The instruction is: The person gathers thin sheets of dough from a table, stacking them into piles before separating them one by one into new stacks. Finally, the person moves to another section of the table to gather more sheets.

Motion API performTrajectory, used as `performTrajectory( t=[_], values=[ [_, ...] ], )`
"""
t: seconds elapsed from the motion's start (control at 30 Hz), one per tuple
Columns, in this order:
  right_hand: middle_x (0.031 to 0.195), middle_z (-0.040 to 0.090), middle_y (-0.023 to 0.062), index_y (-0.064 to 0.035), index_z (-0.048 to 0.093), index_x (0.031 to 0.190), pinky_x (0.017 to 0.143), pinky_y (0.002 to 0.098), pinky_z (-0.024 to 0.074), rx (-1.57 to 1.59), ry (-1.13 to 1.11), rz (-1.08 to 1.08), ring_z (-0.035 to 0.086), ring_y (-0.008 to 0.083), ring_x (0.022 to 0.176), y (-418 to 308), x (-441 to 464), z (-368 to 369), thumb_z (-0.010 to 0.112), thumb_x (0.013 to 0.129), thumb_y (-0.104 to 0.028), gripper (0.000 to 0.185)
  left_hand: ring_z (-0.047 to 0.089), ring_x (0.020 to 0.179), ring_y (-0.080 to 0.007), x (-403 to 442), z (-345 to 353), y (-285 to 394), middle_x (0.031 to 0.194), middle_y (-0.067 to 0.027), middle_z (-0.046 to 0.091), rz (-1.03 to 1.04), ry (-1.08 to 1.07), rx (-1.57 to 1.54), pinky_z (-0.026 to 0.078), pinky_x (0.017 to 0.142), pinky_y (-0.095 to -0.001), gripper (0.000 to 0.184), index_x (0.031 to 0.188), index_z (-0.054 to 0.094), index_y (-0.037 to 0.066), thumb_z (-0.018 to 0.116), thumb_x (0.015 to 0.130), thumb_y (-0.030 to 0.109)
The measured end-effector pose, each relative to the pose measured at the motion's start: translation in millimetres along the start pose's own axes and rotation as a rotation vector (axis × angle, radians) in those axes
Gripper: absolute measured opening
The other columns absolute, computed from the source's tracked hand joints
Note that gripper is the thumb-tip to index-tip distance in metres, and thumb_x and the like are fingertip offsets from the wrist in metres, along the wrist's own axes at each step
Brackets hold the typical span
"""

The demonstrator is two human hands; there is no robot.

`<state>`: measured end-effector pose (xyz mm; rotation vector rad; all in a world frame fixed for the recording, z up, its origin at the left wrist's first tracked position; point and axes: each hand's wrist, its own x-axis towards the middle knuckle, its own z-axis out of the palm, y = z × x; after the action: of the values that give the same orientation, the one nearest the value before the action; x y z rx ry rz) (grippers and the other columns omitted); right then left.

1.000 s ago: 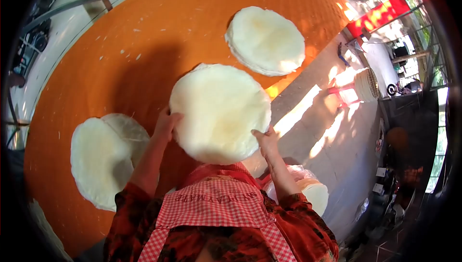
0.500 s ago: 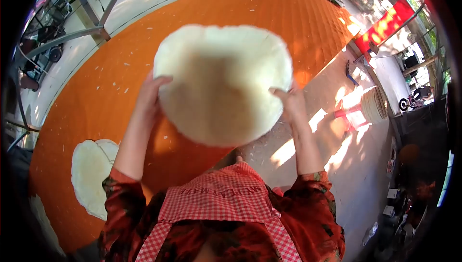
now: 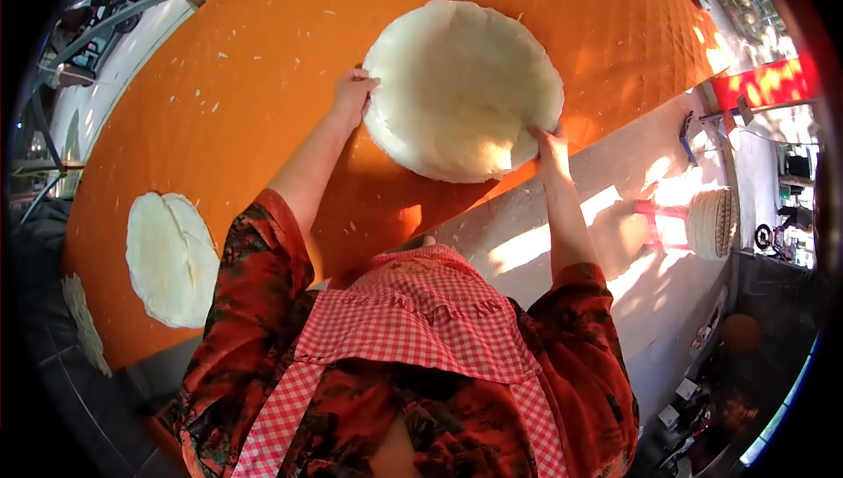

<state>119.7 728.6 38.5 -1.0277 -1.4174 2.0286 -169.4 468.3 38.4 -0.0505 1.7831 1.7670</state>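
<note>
A large, thin, pale round sheet (image 3: 457, 83), like a flatbread or rice wafer, is held out over the orange-covered surface (image 3: 228, 127). Its face shows a shaded middle and a sunlit patch low on the right. My left hand (image 3: 353, 96) pinches the left edge, thumb on the upper face. At the lower right edge my right hand (image 3: 551, 143) grips the same sheet, its fingers partly hidden. Two similar overlapping sheets (image 3: 167, 258) lie on the orange surface, left of my left arm.
Another pale sheet (image 3: 83, 324) lies at the lower left edge. A round pale stack or basket (image 3: 709, 223) stands by a red stool (image 3: 659, 222) on the right. Metal bars (image 3: 132, 8) rise at the upper left. Red cloth (image 3: 764, 87) hangs at the right.
The round sheet has moved away from my body and to the right, lower toward the orange surface. Both hands still hold it, and my arms reach farther forward. The view has shifted.
</note>
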Motion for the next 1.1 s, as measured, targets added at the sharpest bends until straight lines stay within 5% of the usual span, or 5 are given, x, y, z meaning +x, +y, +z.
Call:
performTrajectory(
  t=[0.33, 0.57, 0.67, 0.9, 1.1],
  values=[
    [0.105, 0.06, 0.0107, 0.0018, 0.046, 0.123, 0.078, 0.0315, 0.0498, -0.122, -0.012, -0.057, 0.06, 0.0203, 0.095, 10.7, -16.1, 13.4, 0.062, 0.074, 0.003, 0.051, 0.057, 0.074, -0.0187, 5.2, -8.8, -0.6, 0.091, -0.012, 0.056, 0.116, 0.177, 0.105, 0.049, 0.059, -0.031, 0.036, 0.102, 0.045, 0.003, 0.066, 0.072, 0.002],
    [0.143, 0.029, 0.0217, -0.008, 0.035, 0.137, 0.103, 0.0498, 0.0294, -1.176, 0.315, -0.516, 0.029, 0.0387, 0.131, -39.2, -42.2, 36.7, 0.067, 0.08, -0.022, 0.067, 0.039, 0.124, -0.0368, -35.9, 6.9, 8.0, 0.137, -0.023, 0.035, 1.141, 0.208, 1.092, 0.034, 0.1, -0.0492, 0.063, 0.135, 0.037, 0.007, 0.063, 0.077, 0.012],
    [0.149, 0.022, 0.0157, -0.01, 0.031, 0.141, 0.103, 0.0622, 0.0202, -1.528, 0.135, -0.752, 0.019, 0.0364, 0.138, -39.0, -35.7, 51.0, 0.058, 0.086, -0.037, 0.067, 0.024, 0.135, -0.0339, -58.3, 26.0, 25.6, 0.148, -0.0157, 0.024, 1.09, 0.078, 1.459, 0.026, 0.104, -0.0555, 0.065, 0.139, 0.034, 0.012, 0.062, 0.081, 0.022],
    [0.151, 0.02, 0.0086, -0.0104, 0.033, 0.14, 0.107, 0.0612, 0.015, -1.94, -0.014, -0.19, 0.016, 0.0315, 0.139, -49.6, -12.1, 74.2, 0.045, 0.091, -0.045, 0.062, 0.02, 0.139, -0.0339, -20.8, 8.6, -3.6, 0.15, -0.0118, 0.023, 0.894, -0.001, 1.372, 0.019, 0.104, -0.0632, 0.065, 0.139, 0.036, 0.012, 0.061, 0.084, 0.035],
    [0.152, 0.018, 0.0136, -0.0091, 0.034, 0.141, 0.108, 0.0606, 0.0149, -1.563, -0.261, -0.855, 0.013, 0.0316, 0.141, -40.7, 24.7, 183.7, 0.048, 0.091, -0.046, 0.064, 0.018, 0.137, -0.043, -122.9, -5.0, -10.6, 0.147, -0.0268, 0.019, 0.964, 0.142, 1.03, 0.019, 0.106, -0.059, 0.077, 0.14, 0.027, -0.002, 0.066, 0.081, 0.028]
  ],
)
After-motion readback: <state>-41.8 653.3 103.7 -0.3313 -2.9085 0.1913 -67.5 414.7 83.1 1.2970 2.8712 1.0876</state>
